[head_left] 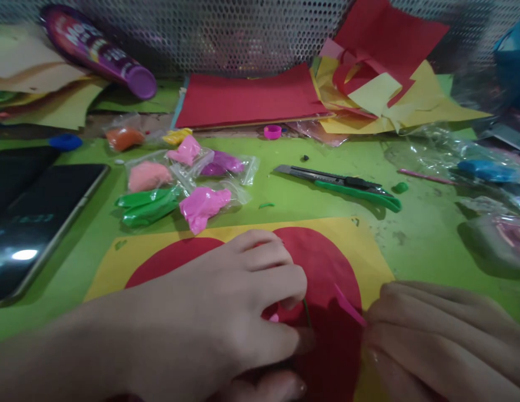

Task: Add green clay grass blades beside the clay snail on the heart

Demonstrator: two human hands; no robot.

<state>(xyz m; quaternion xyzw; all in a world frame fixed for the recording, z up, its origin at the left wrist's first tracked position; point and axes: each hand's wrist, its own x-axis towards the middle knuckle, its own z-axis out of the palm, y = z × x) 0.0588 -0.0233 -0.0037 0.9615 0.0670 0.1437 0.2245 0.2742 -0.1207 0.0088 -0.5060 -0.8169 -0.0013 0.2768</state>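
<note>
A large red paper heart (327, 262) lies on a yellow sheet (372, 245). My left hand (243, 301) rests over the heart with its fingers curled. Between its index finger and thumb runs a thin green strand (307, 314), perhaps modelling clay, touching both. A small pink piece (274, 317) shows under that hand; the rest there is hidden. At the right edge of the heart my right hand (444, 335) is closed on a slim pink pointed clay tool (349, 304), whose tip points left over the red paper.
Bagged coloured clay (205, 206) lies behind the sheet, near a green box cutter (339, 184) with its blade exposed. Phones (37, 223) lie at left. Behind are a purple can (100, 53), red paper (247, 100) and scraps. A transparent bag (444, 151) lies at right.
</note>
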